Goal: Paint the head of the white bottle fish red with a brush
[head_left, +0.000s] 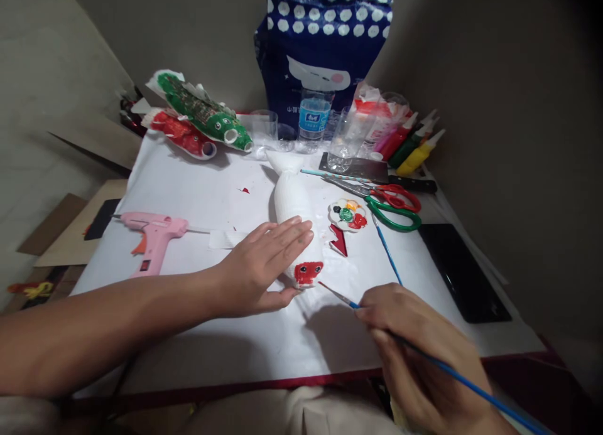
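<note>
White and ridged in texture, the fish model (293, 193) lies lengthwise on the worktop (221, 199) at the centre of the frame, tail toward the top, its red-painted face (308, 273) with two eyes toward the bottom. The left hand (264, 265) is laid across its body with fingers straight, not clenched, and the thumb beside the head end, probably to stop the rounded body rolling. The right hand (424, 347), lower right, pinches a blue paintbrush (351, 303) well forward on the handle, a grip that seems chosen for fine control. Its red-tinted bristles point just beside the face; whether they touch cannot be told.

The flower-shaped palette (335, 220) sits right of the fish, presumably so that paint is near the brush. A second blue brush (389, 253) lies below it, and green-handled scissors (396, 224) lie to its right. At the left, a pink glue gun (155, 225) rests on its side, apart from the painting things. A green fish (202, 112) and a red fish (179, 134) lie together at upper left, perhaps to leave the middle for the white one.
</note>
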Tool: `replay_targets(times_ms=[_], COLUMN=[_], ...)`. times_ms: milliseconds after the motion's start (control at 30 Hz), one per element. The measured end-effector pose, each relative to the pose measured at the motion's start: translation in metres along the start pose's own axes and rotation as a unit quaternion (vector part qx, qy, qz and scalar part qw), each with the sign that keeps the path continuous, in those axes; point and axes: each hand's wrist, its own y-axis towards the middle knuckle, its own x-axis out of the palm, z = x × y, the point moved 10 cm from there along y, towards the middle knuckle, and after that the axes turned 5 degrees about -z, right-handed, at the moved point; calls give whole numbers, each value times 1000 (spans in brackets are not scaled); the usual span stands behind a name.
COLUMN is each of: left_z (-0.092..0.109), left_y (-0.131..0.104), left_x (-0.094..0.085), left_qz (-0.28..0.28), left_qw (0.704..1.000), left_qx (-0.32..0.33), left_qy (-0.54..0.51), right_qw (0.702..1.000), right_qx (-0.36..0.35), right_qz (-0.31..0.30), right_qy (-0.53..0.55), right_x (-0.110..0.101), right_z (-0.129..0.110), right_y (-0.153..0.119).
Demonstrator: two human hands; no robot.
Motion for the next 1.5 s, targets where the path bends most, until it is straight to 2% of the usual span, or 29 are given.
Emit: replay_targets(times_ms=[167, 367, 500, 633, 833, 1000, 1300, 1433, 1500], left_z=[-1, 0, -1, -1, 0, 0, 0, 0, 0], left_y=[1, 1, 0, 0, 0, 0, 0, 0, 1], left_x=[1, 1, 2, 1, 0, 0, 0, 1, 0], left_qz=[-4, -2, -4, -1, 4, 4, 3, -5, 0], left_qw=[1000, 1000, 1000, 1000, 1000, 1000, 1000, 1000, 1000], left_qx=[-4, -5, -6, -5, -1, -1, -5, -8, -6], left_qy=[-3, -2, -3, 1, 3, 0, 2, 0, -2], right_qw=[1000, 1000, 1000, 1000, 999, 996, 993, 993, 992], right_qx=[-9, 0, 8, 4, -14, -60, -80, -92, -85], right_qz=[-10, 17, 4, 19, -16, -64, -85, -72, -88], right_qy=[20, 18, 30, 23, 38, 30, 12, 3, 13], right_x=[10, 6, 10, 8, 15, 27, 33, 32, 34], right_z=[3, 5, 8, 9, 5, -6, -8, -10, -9], right_y=[4, 8, 8, 7, 7, 6, 10, 11, 11])
